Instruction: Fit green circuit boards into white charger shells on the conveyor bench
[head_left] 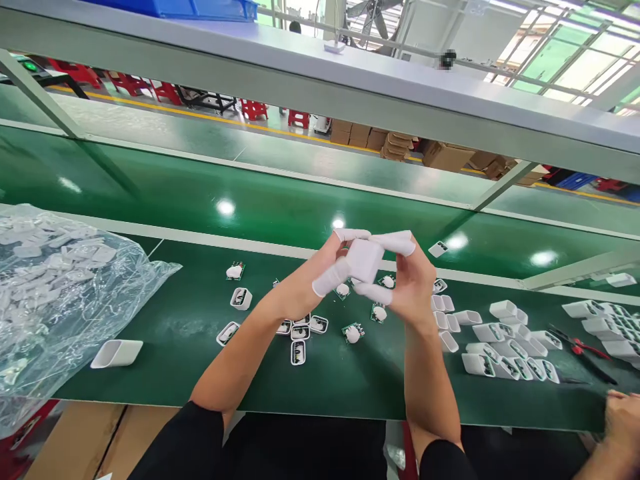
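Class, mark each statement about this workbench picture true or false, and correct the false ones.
1. The plastic bag lies at the picture's right edge. False: the plastic bag lies at the left.
2. The left grip and right grip hold the same white casing. True.
3. The tabletop is green. True.
4. Every fingertip is bare. False: some wear white covers.
5. A red-and-black tool lies on the tabletop. True.

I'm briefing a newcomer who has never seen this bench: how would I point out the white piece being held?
Find the long green bench. Near its middle, the left hand and right hand are raised above small circuit boards. The white piece is the rounded block between them, held up, unlike the white housings lying at right.
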`<move>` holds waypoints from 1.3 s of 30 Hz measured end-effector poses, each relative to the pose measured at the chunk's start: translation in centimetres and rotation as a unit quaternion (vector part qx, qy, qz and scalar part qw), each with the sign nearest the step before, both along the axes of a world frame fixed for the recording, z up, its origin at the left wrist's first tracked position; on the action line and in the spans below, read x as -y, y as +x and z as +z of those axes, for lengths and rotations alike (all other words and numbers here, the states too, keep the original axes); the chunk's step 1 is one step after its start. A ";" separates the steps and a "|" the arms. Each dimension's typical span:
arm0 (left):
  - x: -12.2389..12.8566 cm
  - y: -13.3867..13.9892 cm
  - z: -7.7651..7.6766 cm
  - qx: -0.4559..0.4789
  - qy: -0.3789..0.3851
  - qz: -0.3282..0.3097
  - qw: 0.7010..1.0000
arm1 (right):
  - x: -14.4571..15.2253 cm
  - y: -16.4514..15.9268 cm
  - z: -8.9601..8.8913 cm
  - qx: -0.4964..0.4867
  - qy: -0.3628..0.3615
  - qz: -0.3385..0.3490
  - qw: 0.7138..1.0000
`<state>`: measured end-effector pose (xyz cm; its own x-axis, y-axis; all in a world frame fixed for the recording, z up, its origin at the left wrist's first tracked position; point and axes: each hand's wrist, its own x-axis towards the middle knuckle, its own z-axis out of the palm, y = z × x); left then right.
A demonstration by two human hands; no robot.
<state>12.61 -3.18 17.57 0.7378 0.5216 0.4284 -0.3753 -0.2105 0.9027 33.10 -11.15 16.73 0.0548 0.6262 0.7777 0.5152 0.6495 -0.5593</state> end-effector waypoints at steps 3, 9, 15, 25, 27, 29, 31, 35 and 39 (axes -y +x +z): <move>-0.6 0.4 -0.2 0.002 0.097 0.053 0.994 | -0.5 0.1 -0.1 -0.162 -0.067 0.070 0.982; 0.4 3.6 -2.4 0.112 0.028 0.145 0.983 | -0.5 -1.5 0.6 -0.264 -0.150 0.092 0.948; 1.6 5.4 -3.6 0.171 -0.079 0.198 0.962 | -0.7 -3.0 0.4 -0.296 -0.177 0.063 0.936; 2.7 6.1 -3.4 0.176 -0.153 0.194 0.953 | -0.9 -2.4 0.4 -0.290 -0.169 0.068 0.940; 3.0 6.2 -3.4 0.177 -0.166 0.175 0.954 | -0.9 -2.1 0.4 -0.279 -0.165 0.052 0.945; 3.2 6.4 -3.4 0.174 -0.172 0.169 0.955 | -0.8 -1.7 0.3 -0.261 -0.160 0.044 0.951; 3.4 6.5 -3.5 0.168 -0.178 0.169 0.955 | -0.8 -1.2 0.3 -0.243 -0.156 0.037 0.957; 3.4 6.6 -3.8 0.153 -0.189 0.163 0.956 | -1.0 -0.6 0.2 -0.240 -0.155 0.020 0.958; 3.3 6.6 -4.4 0.148 -0.189 0.160 0.957 | -1.3 -0.6 0.0 -0.276 -0.176 0.032 0.944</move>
<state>19.23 -6.51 13.16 0.3890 0.8602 0.3298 -0.5979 -0.0366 0.8007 32.51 -9.82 16.75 0.3448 0.8561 0.3850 0.0473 0.3938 -0.9180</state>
